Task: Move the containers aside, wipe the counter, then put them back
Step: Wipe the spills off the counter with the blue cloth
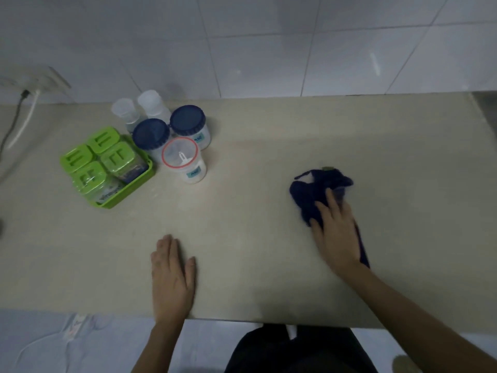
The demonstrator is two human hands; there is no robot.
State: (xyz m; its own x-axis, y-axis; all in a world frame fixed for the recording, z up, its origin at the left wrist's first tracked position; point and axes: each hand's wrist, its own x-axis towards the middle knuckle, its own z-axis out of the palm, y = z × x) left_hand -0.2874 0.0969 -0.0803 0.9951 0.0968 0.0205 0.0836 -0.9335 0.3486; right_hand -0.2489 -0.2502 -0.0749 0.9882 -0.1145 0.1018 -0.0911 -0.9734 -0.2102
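Observation:
My right hand (337, 232) lies flat on a dark blue cloth (313, 192) on the right half of the beige counter (255, 146); it presses the cloth down, blurred by motion. My left hand (172, 275) rests palm down near the front edge, fingers together, holding nothing. The containers are grouped at the back left: two jars with dark blue lids (151, 134) (187, 120), a clear jar with a red rim (180, 156), two frosted cups (124, 110) (150, 101), and a green tray (129, 188) holding several green-lidded boxes (103, 138).
White tiled wall (269, 49) runs along the back of the counter. A wall socket with a plug and cables (25, 94) sits at the far left. The counter's front edge (269, 321) is just beyond my left wrist, and its right end (481, 114) is at the frame's edge.

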